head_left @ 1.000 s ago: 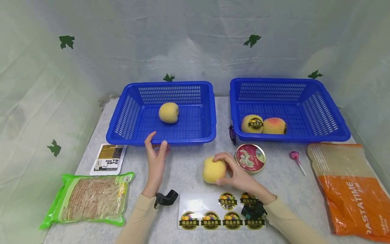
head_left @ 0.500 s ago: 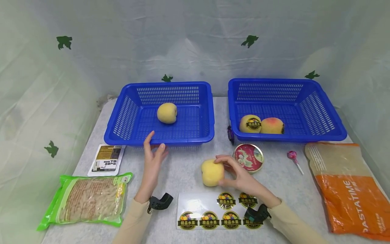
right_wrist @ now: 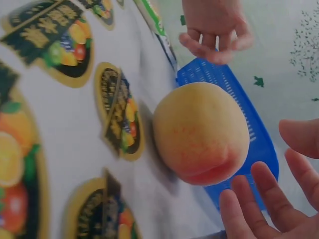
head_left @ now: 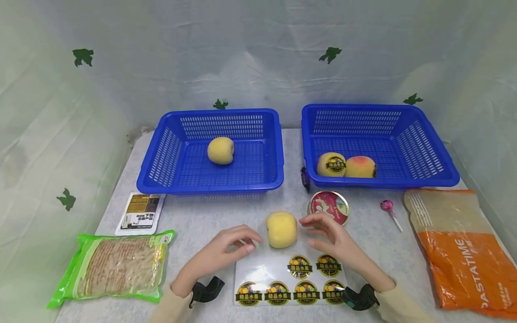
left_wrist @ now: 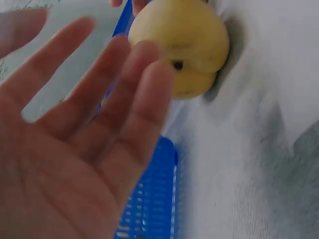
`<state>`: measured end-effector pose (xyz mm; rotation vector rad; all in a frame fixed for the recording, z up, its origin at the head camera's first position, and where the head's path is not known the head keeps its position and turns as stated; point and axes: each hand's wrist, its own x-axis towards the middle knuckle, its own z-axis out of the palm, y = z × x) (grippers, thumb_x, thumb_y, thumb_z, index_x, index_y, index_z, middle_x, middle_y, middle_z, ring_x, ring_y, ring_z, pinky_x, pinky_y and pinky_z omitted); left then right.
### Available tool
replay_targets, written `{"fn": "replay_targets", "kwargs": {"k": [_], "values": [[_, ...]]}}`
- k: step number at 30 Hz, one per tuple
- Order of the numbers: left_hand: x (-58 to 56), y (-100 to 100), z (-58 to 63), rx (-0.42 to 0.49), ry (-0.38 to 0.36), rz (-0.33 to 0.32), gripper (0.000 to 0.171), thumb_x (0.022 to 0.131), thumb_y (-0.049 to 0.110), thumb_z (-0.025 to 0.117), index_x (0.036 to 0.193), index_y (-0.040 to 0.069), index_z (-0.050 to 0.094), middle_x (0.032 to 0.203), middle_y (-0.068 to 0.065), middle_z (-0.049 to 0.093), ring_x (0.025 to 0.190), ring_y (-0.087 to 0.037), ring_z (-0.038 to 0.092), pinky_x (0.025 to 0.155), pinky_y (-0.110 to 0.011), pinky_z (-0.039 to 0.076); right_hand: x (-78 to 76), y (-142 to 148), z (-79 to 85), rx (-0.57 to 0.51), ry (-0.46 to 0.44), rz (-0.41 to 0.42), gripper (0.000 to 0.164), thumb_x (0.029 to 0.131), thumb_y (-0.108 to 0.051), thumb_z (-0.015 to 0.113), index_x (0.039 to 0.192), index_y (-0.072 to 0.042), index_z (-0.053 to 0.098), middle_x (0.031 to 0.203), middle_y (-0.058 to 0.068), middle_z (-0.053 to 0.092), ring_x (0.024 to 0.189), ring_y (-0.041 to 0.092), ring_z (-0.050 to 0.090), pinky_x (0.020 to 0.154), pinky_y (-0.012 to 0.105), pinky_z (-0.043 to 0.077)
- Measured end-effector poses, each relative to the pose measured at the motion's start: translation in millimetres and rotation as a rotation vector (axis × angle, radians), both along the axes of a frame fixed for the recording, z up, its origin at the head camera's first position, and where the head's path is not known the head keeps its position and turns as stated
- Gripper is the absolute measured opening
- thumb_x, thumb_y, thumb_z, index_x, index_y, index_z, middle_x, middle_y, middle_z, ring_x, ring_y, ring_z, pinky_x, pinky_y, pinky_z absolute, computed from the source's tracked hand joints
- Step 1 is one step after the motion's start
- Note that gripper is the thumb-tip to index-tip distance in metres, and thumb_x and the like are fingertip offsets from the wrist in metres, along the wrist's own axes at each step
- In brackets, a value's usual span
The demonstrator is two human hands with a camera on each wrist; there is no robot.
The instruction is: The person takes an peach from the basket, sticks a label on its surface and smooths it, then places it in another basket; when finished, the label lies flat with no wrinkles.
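A yellow peach [head_left: 282,229] stands on the table just behind the sticker sheet [head_left: 262,269], between the two hands. On its left, my left hand [head_left: 226,249] has its fingers stretched toward it and holds nothing. Over on the right, my right hand [head_left: 329,233] is loosely bent with a small gap to the fruit. The right wrist view shows a pink blush low on the peach [right_wrist: 202,134] and the right fingers [right_wrist: 271,194] apart from it. Round black and gold fruit stickers [head_left: 300,267] lie on the sheet.
The left blue basket [head_left: 210,187] holds one peach [head_left: 221,150]; the right one [head_left: 387,181] holds two, one with a sticker [head_left: 336,164]. Around them lie a round tin [head_left: 329,207], a purple wrapped candy [head_left: 305,179], a lollipop [head_left: 387,205], an orange bag [head_left: 464,255] and a green-edged packet [head_left: 121,269].
My left hand has come from the left basket's front rim down to the peach's left side. The right hand has let go of the peach and drawn slightly right.
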<state>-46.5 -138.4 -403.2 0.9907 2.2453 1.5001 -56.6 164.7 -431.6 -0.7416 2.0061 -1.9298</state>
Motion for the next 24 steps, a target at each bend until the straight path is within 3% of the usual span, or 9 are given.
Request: {"fn": "replay_targets", "kwargs": {"k": [4, 9, 12, 16, 24], "values": [[11.0, 12, -8.0, -0.149, 0.043, -0.162, 0.018, 0.093, 0.016, 0.051, 0.107, 0.014, 0.061, 0.103, 0.004, 0.058, 0.093, -0.005, 0.053, 0.078, -0.024, 0.046, 9.6, 3, -3.8, 0.046, -0.025, -0.003, 0.037, 0.084, 0.008, 0.055, 0.119, 0.000, 0.047, 0.117, 0.021, 0.048, 0.106, 0.035, 0.048, 0.085, 0.038, 0.045], [23.4, 27, -14.6, -0.328, 0.097, -0.229, 0.024, 0.094, 0.030, 0.048, 0.112, 0.021, 0.062, 0.116, 0.008, 0.051, 0.106, -0.008, 0.044, 0.089, -0.028, 0.039, 23.6, 5, -11.9, 0.175, -0.097, 0.014, 0.032, 0.085, 0.001, 0.058, 0.116, -0.003, 0.050, 0.112, 0.018, 0.052, 0.096, 0.031, 0.051, 0.077, 0.031, 0.048], [29.3, 31, -20.5, -0.377, 0.140, -0.250, 0.027, 0.093, 0.032, 0.049, 0.117, 0.025, 0.060, 0.126, 0.003, 0.046, 0.109, -0.013, 0.039, 0.089, -0.033, 0.037, 30.9, 4, -17.3, 0.269, -0.119, 0.014, 0.031, 0.085, -0.006, 0.061, 0.115, -0.007, 0.052, 0.110, 0.010, 0.054, 0.094, 0.026, 0.053, 0.074, 0.029, 0.048], [36.9, 34, -28.0, -0.440, 0.233, -0.251, 0.030, 0.092, 0.034, 0.050, 0.121, 0.031, 0.056, 0.135, 0.001, 0.038, 0.112, -0.016, 0.035, 0.087, -0.036, 0.036, 36.9, 2, -21.5, 0.366, -0.076, 0.007, 0.031, 0.084, -0.014, 0.064, 0.114, -0.013, 0.054, 0.106, 0.002, 0.055, 0.091, 0.020, 0.053, 0.072, 0.027, 0.047], [44.4, 39, -36.7, -0.513, 0.298, -0.215, 0.032, 0.089, 0.035, 0.054, 0.121, 0.035, 0.055, 0.141, 0.003, 0.030, 0.115, -0.014, 0.031, 0.083, -0.033, 0.031, 43.4, -4, -23.3, 0.503, 0.038, -0.019, 0.034, 0.082, -0.011, 0.066, 0.112, -0.023, 0.055, 0.106, -0.008, 0.054, 0.091, 0.012, 0.051, 0.071, 0.026, 0.046]]}}
